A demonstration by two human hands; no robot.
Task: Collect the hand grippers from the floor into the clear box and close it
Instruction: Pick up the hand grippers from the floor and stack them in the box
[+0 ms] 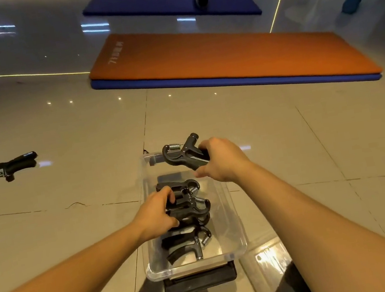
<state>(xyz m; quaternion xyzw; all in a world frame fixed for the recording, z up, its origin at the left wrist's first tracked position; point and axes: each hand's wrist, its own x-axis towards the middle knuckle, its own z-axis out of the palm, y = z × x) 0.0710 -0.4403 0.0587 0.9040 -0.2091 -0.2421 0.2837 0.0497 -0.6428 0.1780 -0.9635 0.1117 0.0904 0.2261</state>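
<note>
Clear box [237, 234] open on the floor, black hand grippers [192, 209] with steel springs lying inside, handles leftward — a raised gripper [181, 156] aloft over its far end — a stray gripper [13, 166] on the floor, well left.

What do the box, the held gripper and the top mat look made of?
Box: clear glossy plastic, floor visible through its walls. Gripper in the right hand: matte black plastic, probably, with a shiny metal coil spring. Mat: likely foam, matte orange surface.
</note>
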